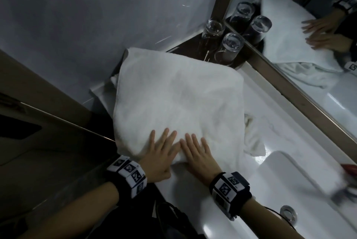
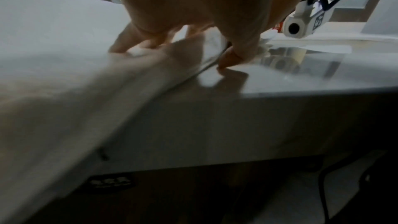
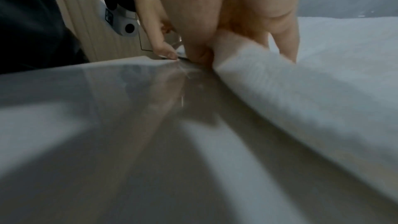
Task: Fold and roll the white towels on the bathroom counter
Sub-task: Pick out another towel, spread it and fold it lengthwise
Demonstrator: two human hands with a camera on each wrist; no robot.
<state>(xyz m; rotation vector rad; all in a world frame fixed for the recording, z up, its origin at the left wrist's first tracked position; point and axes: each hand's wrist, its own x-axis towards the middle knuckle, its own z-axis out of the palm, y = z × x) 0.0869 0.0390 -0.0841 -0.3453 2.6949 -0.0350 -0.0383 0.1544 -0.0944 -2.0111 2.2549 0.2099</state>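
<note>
Both wrists, w/ black bands and marker tags, sit low in the head view; left hand (image 1: 159,153) and right hand (image 1: 199,154) lie side by side, index fingers nearly touching, on the near edge of the folded white towel (image 1: 173,99). Fingers are straight and spread on top of the cloth; each thumb sits under the rolled-up near edge, so both hands are grasping that first turn of the roll. Left wrist view: thumb tip down on the glossy counter (image 2: 280,81) just beside the towel's edge. Right wrist view: towel edge curled up against the palm. Towel lies on the white counter, left of the sink basin (image 1: 301,180), its far corner reaching the dark tray w/ two upturned glasses (image 1: 229,47). More white cloth (image 1: 253,138) bunched under the towel's right side, near the basin. Mirror (image 1: 309,26) at the back repeats hands, towel and glasses. Drain ring (image 1: 288,212) shows near the right wrist.
</note>
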